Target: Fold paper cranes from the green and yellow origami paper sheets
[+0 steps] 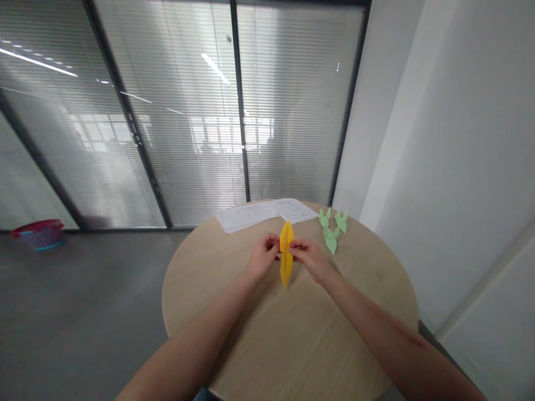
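A long, narrow piece of folded yellow paper [286, 253] is held upright over the middle of the round table, pointed at its top and bottom ends. My left hand [265, 252] grips its left side, fingers curled in. From the right, my right hand [310, 256] pinches the paper between thumb and fingers at about mid-height. Some fingertips of both hands are hidden behind the paper. Beyond my right hand sit three folded green paper cranes [330, 240] in a small group.
White printed sheets [251, 215] lie overlapping at the far edge of the round wooden table [200, 278]. Behind it stands a glass partition with blinds [292, 111]. A white wall [468, 167] rises on the right. A red and blue basket [39, 234] rests on the floor at left.
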Demonstrator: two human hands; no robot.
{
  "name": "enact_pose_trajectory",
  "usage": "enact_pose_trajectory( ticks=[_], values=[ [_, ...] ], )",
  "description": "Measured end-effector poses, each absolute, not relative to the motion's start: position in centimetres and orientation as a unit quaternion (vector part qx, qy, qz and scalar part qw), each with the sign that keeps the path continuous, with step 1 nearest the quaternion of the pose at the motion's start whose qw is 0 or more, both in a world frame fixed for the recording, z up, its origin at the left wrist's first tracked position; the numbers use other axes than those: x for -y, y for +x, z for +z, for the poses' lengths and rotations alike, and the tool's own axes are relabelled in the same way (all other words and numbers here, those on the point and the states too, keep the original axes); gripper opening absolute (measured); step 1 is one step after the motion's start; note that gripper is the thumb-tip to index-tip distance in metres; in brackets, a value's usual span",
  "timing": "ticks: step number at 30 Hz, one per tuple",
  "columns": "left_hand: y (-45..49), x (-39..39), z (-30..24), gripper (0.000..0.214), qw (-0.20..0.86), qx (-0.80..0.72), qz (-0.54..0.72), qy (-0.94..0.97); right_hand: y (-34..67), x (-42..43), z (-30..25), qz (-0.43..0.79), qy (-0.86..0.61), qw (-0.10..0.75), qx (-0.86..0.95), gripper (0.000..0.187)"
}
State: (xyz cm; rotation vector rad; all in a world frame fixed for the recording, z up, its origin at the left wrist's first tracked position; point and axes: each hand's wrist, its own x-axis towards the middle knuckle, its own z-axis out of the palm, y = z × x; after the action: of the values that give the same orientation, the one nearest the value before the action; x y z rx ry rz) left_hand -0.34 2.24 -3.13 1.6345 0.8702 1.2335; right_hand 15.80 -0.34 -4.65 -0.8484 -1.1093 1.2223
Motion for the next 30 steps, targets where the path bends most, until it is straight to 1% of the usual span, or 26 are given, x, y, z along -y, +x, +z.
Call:
enact_pose_trajectory(
  ticks=[2,5,9,14,19,25,30],
  values=[
    [-0.5,-2.2,-2.9,0.027,0.438,-0.336,0.502,0.667,15.9,0.3,-4.5,0.531,-0.364,0.611,0.46,0.027],
    [-0.7,-2.3,-2.9,0.04,0.436,-0.301,0.471,0.706,16.2,0.1,-4.5,0.54,-0.356,0.625,0.437,0.029],
    [-0.8,-2.5,-3.0,0.034,0.387,-0.317,0.42,0.757,16.4,-0.2,-4.7,0.548,-0.353,0.635,0.415,0.034],
    [-1.1,-2.5,-2.4,0.028,0.329,-0.349,0.418,0.772,16.3,0.1,-4.3,0.562,-0.35,0.626,0.413,0.032],
    [-1.5,-2.2,-1.6,0.027,0.363,-0.339,0.424,0.757,16.3,0.6,-3.7,0.562,-0.342,0.615,0.434,0.029],
    [-1.5,-1.9,-1.3,0.031,0.419,-0.329,0.428,0.73,16.5,0.6,-3.7,0.543,-0.355,0.585,0.487,0.039],
    [-1.4,-2.1,-1.6,0.024,0.417,-0.334,0.436,0.724,16.8,0.6,-4.0,0.511,-0.372,0.571,0.524,0.032]
  ],
)
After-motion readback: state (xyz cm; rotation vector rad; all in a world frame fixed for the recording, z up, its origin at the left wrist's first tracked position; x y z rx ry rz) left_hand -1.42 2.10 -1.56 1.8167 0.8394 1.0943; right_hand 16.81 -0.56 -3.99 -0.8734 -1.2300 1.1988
